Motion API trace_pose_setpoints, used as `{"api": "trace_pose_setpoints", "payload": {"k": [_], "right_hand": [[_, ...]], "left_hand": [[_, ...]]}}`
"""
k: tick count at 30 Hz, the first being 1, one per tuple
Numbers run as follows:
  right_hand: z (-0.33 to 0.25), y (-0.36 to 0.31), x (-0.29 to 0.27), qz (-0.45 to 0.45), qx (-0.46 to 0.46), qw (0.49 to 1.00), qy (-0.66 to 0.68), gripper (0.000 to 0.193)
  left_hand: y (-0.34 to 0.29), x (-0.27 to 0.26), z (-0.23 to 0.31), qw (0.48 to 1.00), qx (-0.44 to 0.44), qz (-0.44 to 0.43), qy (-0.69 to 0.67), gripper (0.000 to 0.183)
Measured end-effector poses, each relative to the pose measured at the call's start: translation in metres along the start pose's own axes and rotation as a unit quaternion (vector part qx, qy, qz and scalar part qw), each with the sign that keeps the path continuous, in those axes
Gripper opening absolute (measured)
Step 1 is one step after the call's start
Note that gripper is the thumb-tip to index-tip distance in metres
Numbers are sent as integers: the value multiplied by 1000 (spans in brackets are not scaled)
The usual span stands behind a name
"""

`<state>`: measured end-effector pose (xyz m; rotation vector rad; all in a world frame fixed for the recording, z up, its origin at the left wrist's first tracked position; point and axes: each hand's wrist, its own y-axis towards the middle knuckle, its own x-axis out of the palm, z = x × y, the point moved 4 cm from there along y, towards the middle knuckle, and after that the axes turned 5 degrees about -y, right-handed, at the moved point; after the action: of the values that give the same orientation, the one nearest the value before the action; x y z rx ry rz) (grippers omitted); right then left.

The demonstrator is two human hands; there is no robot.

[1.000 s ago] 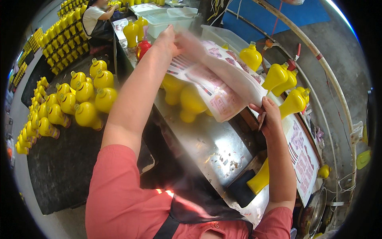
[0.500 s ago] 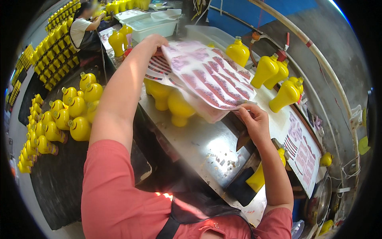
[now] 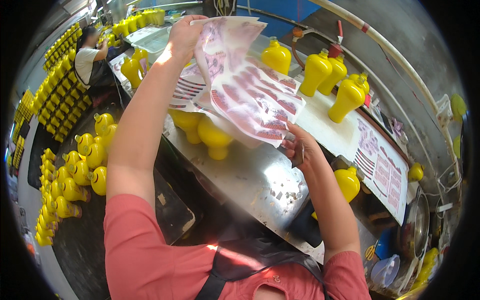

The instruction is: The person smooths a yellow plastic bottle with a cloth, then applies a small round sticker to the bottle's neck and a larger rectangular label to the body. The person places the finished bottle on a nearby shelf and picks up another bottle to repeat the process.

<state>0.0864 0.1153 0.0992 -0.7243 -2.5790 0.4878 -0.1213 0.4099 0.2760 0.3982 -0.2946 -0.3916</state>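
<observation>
My left hand (image 3: 184, 36) is closed on the upper corner of a thin, pale decal sheet (image 3: 252, 95) printed with purple and dark red patterns. The raised sheet sags and curls between my hands. At its lower right edge is my right hand (image 3: 304, 145), thumb and fingers closed at the sheet's border. A small, flat, dark piece shows under those fingers; its kind is unclear. More printed sheets (image 3: 187, 90) lie beneath the raised one. Under them, two upside-down yellow vases (image 3: 215, 137) rest on the metal table, their upper parts covered.
Several yellow vases (image 3: 316, 72) stand on the board behind the sheet. Another printed sheet (image 3: 377, 167) lies at right. A yellow vase (image 3: 346, 182) sits beside my right forearm. Many yellow vases (image 3: 75, 172) crowd the left side. A co-worker (image 3: 90, 57) works at far left.
My left hand has lifted its corner higher and to the left, and the sheet has buckled. My right hand has shifted slightly left. The view has shifted a little.
</observation>
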Motion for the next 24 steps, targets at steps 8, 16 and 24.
{"api": "trace_pose_setpoints", "payload": {"k": [8, 16, 24], "right_hand": [[-19, 4, 13, -21, -84, 995, -52, 13], [-70, -96, -88, 71, -277, 952, -106, 21], [-2, -339, -275, 251, -283, 916, -132, 26]], "left_hand": [[1, 81, 65, 980, 127, -72, -133, 35], [-100, 171, 164, 923, 146, -107, -341, 34], [-265, 234, 86, 944, -62, -209, -248, 48]]}}
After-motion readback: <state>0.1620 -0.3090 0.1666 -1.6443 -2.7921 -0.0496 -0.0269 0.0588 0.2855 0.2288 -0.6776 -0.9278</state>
